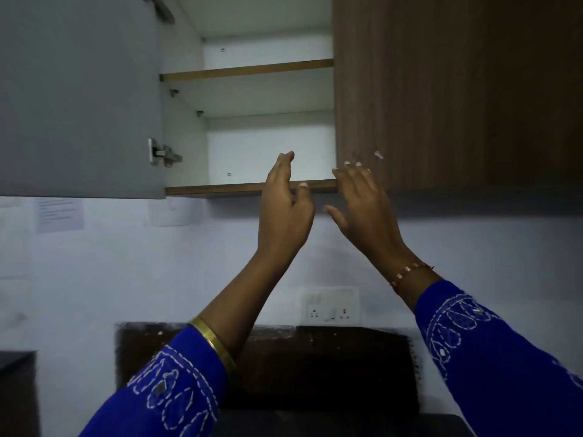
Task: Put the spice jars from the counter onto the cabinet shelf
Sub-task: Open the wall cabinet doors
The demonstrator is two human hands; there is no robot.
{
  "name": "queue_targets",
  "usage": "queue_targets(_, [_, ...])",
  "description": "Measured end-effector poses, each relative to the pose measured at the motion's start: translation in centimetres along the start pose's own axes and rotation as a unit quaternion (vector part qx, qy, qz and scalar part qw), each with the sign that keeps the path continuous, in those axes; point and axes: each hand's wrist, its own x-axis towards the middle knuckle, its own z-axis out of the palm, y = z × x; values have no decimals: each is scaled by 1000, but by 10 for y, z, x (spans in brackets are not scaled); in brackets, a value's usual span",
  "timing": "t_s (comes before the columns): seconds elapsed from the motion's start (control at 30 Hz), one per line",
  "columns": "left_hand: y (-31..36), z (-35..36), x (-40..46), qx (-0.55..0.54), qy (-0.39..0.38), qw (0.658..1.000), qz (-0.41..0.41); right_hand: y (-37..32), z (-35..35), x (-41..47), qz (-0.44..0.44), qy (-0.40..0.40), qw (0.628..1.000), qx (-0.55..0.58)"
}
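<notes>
both hands were raised in front of the open cabinet. the left hand [284,212] had its fingers straight and relaxed, holding nothing, its fingertips level with the front edge of the bottom cabinet shelf [220,188]. the right hand [362,206] was spread just as loosely and held nothing, its fingertips near the lower corner of the closed brown door [457,89]. the grey door [79,96] stood swung open to the left. the upper shelf [246,70] sat above. no spice jars were in view. a socket plate [329,305] was on the wall below.
</notes>
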Motion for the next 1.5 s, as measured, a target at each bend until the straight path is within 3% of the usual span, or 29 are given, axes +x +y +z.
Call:
queue_targets(0.2, [-22,51,22,-115,-34,993,-24,59,13,3,70,-74,991,-89])
queue_targets(0.53, [-88,102,90,-210,-55,971,-98,90,92,70,75,-156,962,-212])
queue_targets(0.83, [-108,154,121,-229,-100,966,-65,105,131,72,41,-43,950,-305])
queue_targets(1.07, [-68,150,141,-294,-94,946,-98,103,100,60,31,16,966,-255])
queue_targets(1.3, [4,134,133,-350,-122,923,-102,94,29,41,36,-5,984,-175])
queue_targets(1.5, [67,136,99,-315,-132,940,-4,99,-32,21,53,46,994,-83])
